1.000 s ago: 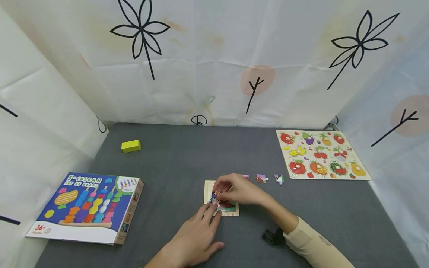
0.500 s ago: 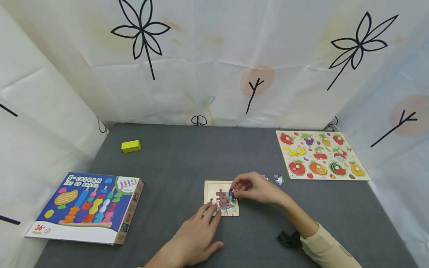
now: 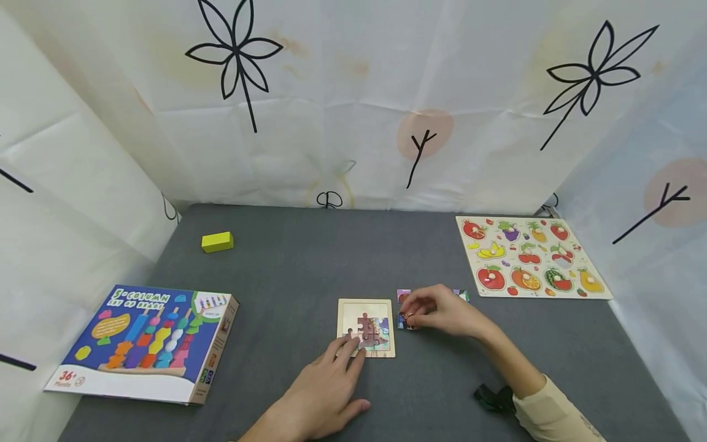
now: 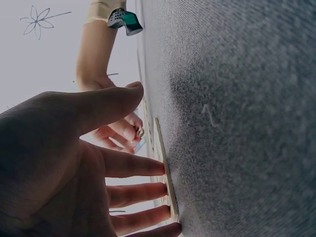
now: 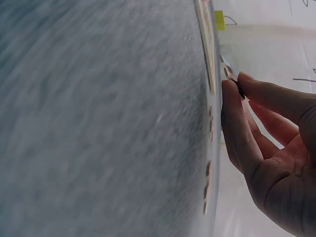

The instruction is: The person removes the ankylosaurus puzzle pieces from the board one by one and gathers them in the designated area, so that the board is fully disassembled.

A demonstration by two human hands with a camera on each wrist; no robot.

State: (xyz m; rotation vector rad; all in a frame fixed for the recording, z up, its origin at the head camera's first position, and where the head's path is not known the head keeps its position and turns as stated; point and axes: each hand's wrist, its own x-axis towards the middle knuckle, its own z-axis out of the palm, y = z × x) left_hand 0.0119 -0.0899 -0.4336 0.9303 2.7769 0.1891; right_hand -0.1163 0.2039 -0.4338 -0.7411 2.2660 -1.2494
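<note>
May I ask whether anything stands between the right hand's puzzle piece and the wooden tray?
Nothing visible stands between the puzzle piece and the wooden tray; the left hand covers its near left corner.

On the table [image 3: 287, 270], the puzzle tray [image 3: 350, 312] lies near the middle, joined pieces [image 3: 367, 330] in its near right part; the fingers [image 3: 348, 352] of the left hand [image 3: 323, 396] rest on its near left part. Just right of the tray, the right hand [image 3: 442, 313] holds a puzzle piece [image 3: 401, 321], with loose pieces [image 3: 404, 296] beyond it. The fruit board [image 3: 533, 265] lies at the far right, the box [image 3: 146, 344] at the left, the block [image 3: 218, 242] behind the box, well apart; a cloth [image 3: 342, 80] hangs behind everything
</note>
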